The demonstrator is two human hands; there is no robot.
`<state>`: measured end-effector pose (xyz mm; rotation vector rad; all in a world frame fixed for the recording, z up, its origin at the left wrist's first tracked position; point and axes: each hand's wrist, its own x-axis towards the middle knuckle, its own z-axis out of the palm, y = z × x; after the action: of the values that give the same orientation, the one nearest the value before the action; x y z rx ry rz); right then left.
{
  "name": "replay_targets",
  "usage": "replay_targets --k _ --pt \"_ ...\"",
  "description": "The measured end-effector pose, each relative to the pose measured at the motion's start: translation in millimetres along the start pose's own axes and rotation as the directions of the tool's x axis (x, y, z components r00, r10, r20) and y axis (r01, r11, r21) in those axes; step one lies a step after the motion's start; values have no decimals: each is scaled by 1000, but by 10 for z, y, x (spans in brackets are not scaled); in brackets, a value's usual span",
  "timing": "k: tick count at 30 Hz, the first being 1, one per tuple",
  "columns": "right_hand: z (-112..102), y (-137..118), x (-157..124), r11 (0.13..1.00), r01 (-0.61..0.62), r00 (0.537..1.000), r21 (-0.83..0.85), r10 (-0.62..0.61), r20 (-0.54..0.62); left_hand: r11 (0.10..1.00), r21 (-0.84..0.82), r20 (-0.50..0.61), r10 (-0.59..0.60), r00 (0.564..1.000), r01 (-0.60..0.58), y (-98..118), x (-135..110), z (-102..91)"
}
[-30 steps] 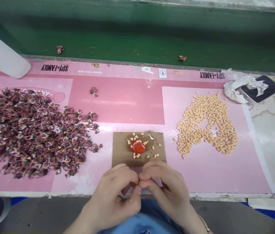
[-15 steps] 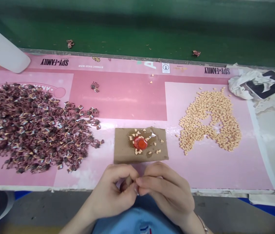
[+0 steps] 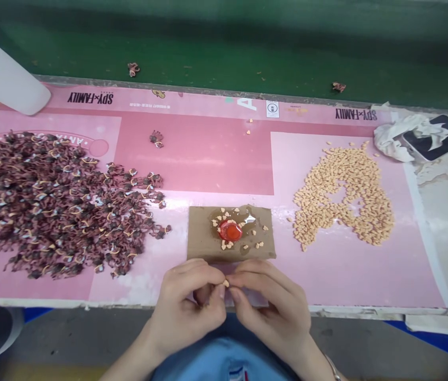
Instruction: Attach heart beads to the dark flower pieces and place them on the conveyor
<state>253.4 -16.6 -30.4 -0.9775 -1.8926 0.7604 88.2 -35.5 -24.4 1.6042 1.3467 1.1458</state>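
My left hand (image 3: 192,296) is closed, its thumb and index fingertips pinching a small tan piece (image 3: 226,283). My right hand (image 3: 273,304) meets it there, index fingertip against the piece and thumb just below; its other fingers are curled. Whether anything else sits in the left palm is hidden. Just beyond my hands lies a brown cardboard piece (image 3: 203,251) with a red round cap-like thing (image 3: 230,231), a wet clear puddle and several tan pieces on it. To the right spreads a pile of tan pieces (image 3: 343,185). On the left is a heap of small dark purple-brown figures (image 3: 61,206).
A green conveyor belt (image 3: 224,58) runs behind the pink-covered table (image 3: 192,159), carrying two small figures. A white rounded object (image 3: 9,74) juts in at upper left. At upper right, crumpled tissue (image 3: 394,140) lies over a dark-topped box (image 3: 441,137). A single figure (image 3: 156,138) lies apart from the heap.
My right thumb has dropped away from the index finger, and the tan piece now shows between the fingertips. The figures on the belt have moved right.
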Motion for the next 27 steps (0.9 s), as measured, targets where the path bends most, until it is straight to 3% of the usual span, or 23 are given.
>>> replay_targets --k 5,10,14,17,20,27 --pt "18 10 31 999 -26 999 -26 26 25 972 190 -20 146 989 -140 -25 -30 -2" --pt "18 -10 84 999 -39 998 -2 39 46 926 322 -5 209 978 -196 -44 -68 -8" --pt "-23 22 141 998 -39 998 -51 42 49 935 311 13 173 985 -169 -73 -112 -51" --pt "-110 117 208 965 34 999 -262 -28 26 972 222 -13 77 997 -73 -142 -190 -128" --pt "-189 227 269 871 121 993 -477 -112 47 984 180 -83 8 996 7 -227 -263 -229" --pt "-202 282 288 819 205 979 -535 -170 115 960 273 -147 111 983 -67 -302 -239 -369"
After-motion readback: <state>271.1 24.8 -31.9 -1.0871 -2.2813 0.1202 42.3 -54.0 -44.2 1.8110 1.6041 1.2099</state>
